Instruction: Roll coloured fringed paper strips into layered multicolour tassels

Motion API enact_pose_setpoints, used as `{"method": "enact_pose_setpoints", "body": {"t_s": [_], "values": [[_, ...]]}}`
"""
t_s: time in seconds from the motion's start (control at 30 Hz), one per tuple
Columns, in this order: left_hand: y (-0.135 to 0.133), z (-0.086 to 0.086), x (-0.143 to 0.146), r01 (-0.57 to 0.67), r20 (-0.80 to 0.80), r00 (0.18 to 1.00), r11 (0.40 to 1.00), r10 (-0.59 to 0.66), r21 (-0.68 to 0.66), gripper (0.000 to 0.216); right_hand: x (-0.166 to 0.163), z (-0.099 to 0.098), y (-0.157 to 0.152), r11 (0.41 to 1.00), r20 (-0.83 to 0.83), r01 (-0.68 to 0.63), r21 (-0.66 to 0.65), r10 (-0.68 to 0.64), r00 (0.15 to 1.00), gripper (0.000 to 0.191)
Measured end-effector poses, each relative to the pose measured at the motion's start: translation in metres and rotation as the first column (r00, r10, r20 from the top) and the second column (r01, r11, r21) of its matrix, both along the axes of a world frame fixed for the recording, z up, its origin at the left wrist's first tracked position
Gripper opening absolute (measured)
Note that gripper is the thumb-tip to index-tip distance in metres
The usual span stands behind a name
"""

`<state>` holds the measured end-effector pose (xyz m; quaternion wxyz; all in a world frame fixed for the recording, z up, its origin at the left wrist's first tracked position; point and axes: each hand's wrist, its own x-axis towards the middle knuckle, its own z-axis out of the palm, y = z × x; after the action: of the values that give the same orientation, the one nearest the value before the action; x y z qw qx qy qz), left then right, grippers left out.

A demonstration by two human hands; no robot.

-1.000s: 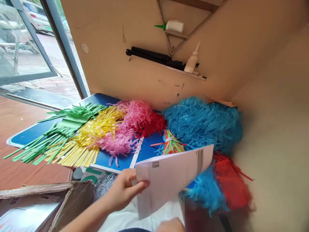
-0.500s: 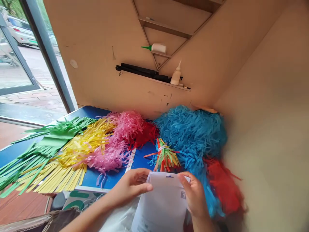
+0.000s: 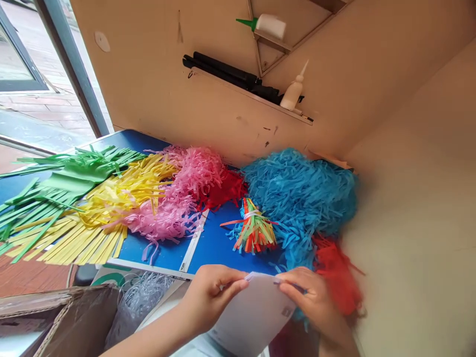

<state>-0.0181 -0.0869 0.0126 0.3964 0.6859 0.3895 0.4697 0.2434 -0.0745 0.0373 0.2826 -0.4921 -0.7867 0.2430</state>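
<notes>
A whitish, translucent plastic packaging bag (image 3: 256, 312) with a hang hole at its top hangs tilted in front of me. Thumb and fingers of my left hand (image 3: 213, 295) pinch its upper left corner. On the upper right corner, my right hand (image 3: 310, 297) has a similar pinch. What the bag holds, if anything, I cannot make out. Just beyond the bag, a small tied bundle of multicoloured paper strips (image 3: 256, 228) rests on the blue table (image 3: 219, 243).
Green (image 3: 70, 181), yellow (image 3: 126, 193) and pink (image 3: 174, 203) paper fringes cover the table's left. Blue fringe (image 3: 301, 198) piles up at right, above red fringe (image 3: 338, 277). An open cardboard box (image 3: 78, 322) stands lower left. Glue bottles (image 3: 292, 94) sit on wall shelves.
My left hand has closed its fingers on the bag's top left corner. The bag now leans to the right. The view has tipped down, showing more of the cardboard box.
</notes>
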Motion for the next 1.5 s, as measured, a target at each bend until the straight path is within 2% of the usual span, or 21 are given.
{"method": "enact_pose_setpoints", "body": {"t_s": [0.1,0.17,0.3,0.37,0.47,0.67,0.87,1.03,1.2,1.27,1.37,1.43,1.5], "values": [[-0.004,0.002,0.007,0.012,-0.004,1.0,0.998,-0.012,0.065,0.018,-0.012,0.026,-0.01,0.989,0.205,-0.136,0.049,0.124,0.971,0.027],[-0.007,0.005,0.01,0.044,0.023,0.999,0.997,-0.045,0.064,0.016,-0.02,0.036,-0.013,0.982,0.223,-0.187,0.029,0.176,0.959,0.03],[-0.013,0.007,0.014,0.107,0.08,0.991,0.994,-0.109,0.031,0.018,-0.027,0.039,-0.013,0.95,0.029,-0.294,-0.103,0.298,0.954,0.027],[-0.017,0.005,0.015,0.109,0.079,0.991,0.994,-0.111,0.018,0.02,-0.028,0.037,-0.012,0.943,-0.072,-0.317,-0.098,0.311,0.948,0.023],[-0.021,0.002,0.017,0.107,0.058,0.992,0.994,-0.109,0.026,0.022,-0.029,0.035,-0.012,0.946,-0.113,-0.322,-0.033,0.316,0.942,0.019],[-0.028,-0.002,0.021,-0.028,-0.018,0.999,0.989,0.031,0.145,0.021,-0.037,0.037,-0.016,0.956,-0.074,-0.294,0.02,0.295,0.953,0.02],[-0.03,-0.001,0.019,-0.035,-0.011,0.999,0.988,0.037,0.152,0.02,-0.046,0.035,-0.014,0.964,-0.04,-0.253,0.085,0.257,0.966,0.022],[-0.033,-0.001,0.017,-0.009,-0.046,0.999,0.99,0.015,0.14,0.025,-0.052,0.028,-0.014,0.966,-0.047,-0.25,0.068,0.253,0.966,0.02],[-0.03,-0.002,0.018,-0.096,-0.1,0.988,0.975,0.118,0.2,0.022,-0.054,0.024,-0.015,0.967,-0.005,-0.235,0.101,0.237,0.972,0.016],[-0.027,-0.004,0.014,-0.134,-0.115,0.98,0.966,0.162,0.222,0.024,-0.047,0.022,-0.013,0.98,0.003,-0.195,0.036,0.195,0.981,0.014],[-0.021,-0.006,0.0,-0.211,-0.116,0.964,0.954,0.239,0.213,0.024,-0.028,0.014,-0.008,0.981,-0.041,-0.122,-0.154,0.117,0.992,0.015],[-0.015,-0.005,-0.009,-0.199,-0.154,0.962,0.965,0.226,0.172,0.024,-0.017,0.007,-0.006,0.965,-0.106,-0.1,-0.243,0.076,0.991,0.024],[-0.008,0.0,-0.014,-0.14,-0.203,0.965,0.982,0.163,0.123,0.026,-0.012,0.001,-0.005,0.965,-0.15,-0.085,-0.248,0.048,0.987,0.033]]}}
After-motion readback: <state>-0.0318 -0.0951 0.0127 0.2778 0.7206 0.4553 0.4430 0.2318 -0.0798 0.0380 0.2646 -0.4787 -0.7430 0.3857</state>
